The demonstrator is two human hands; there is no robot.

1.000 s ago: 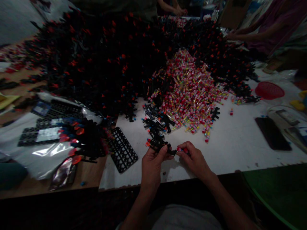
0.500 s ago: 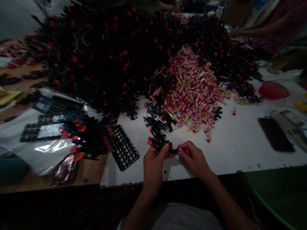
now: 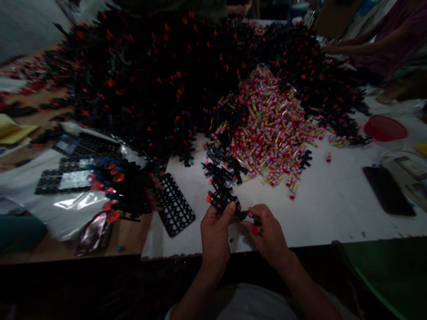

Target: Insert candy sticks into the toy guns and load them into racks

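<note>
My left hand is closed around a black toy gun with an orange tip, the thumb pressed on its side. Close to the gun's rear end, my right hand pinches a small candy tube; its red cap shows between the fingers and most of the rest is hidden. A second bit of red and white shows at the fingertips by the gun's end. Just beyond the hands lie several more toy guns, beside a heap of clear candy tubes with red caps.
A black perforated tray lies left of my hands. Farther left, toy guns with orange cups rest near plastic bags. A huge pile of toy guns fills the back. At right are a phone and a red basket. Other people's arms show behind.
My right hand has turned and dropped slightly, so a red cap now shows lower between its fingers. My left hand keeps its hold on the toy gun. The view has shifted a little.
</note>
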